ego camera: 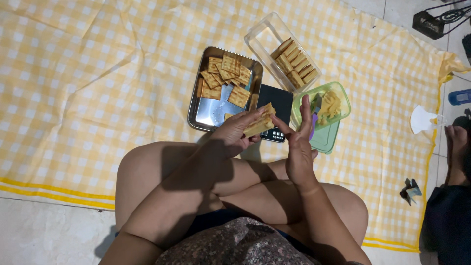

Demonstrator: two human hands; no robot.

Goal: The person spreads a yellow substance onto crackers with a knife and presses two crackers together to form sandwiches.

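the left hand (234, 133) grips a cracker sandwich (260, 123) above the black scale (277, 105); the right hand (299, 147), loose and empty-looking, touches its edge. judged best: press lightly, squaring the 2 crackers without cracking them.

Left hand (234, 133) raised, fingers (252, 114) pinched shut, right hand (299, 147) upright, fingers extended

The left hand (234, 134) covers the near end of the cracker sandwich (260, 123) and a corner of the steel tray (196, 104), while the right hand (300, 147) hides part of the black scale (277, 100) and the green box (340, 93). A dark stand (436, 18) and a blue object (460, 96) are cut by the right edge. What the yellow pieces in the green box are cannot be told.
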